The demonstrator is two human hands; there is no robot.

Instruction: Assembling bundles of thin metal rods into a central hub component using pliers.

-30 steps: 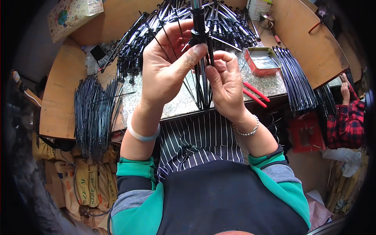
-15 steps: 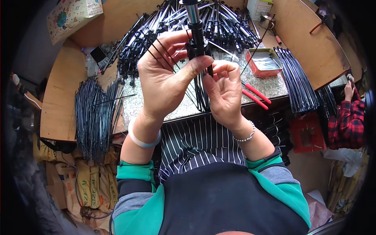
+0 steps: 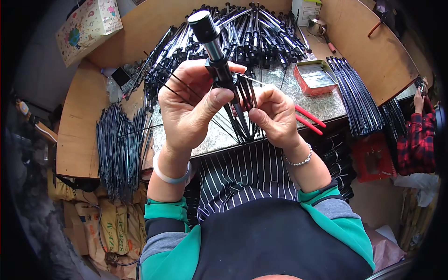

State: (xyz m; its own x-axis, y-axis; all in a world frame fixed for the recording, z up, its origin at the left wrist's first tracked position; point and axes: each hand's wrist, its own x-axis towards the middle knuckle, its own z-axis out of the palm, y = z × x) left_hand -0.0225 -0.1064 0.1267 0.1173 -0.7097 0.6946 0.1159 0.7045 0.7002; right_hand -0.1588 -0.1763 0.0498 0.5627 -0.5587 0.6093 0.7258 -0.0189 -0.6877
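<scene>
Between my hands stands an umbrella frame (image 3: 215,51), its silver and black shaft tilted up and to the left, a round black cap on top. My left hand (image 3: 184,116) is closed round the shaft's black collar, thumb in front. Several thin black ribs (image 3: 242,123) fan out from there, some downward, others leftward past my left fingers. At the right side of these ribs, my right hand (image 3: 277,116) pinches with thumb and fingers; a thin rib or wire seems to be between them, but the exact grip is partly hidden.
Across the back of the bench lies a heap of umbrella shafts (image 3: 252,39). Bundles of black ribs hang over the front edge at left (image 3: 116,149) and right (image 3: 354,100). A red tin (image 3: 322,91) of thin pins and red-handled pliers (image 3: 309,122) lie right. Another person's sleeve (image 3: 413,144) shows far right.
The umbrella frame has tilted leftward and come lower, so its black cap now shows. My left hand moved slightly left and down with it; my right hand shifted a little right and down.
</scene>
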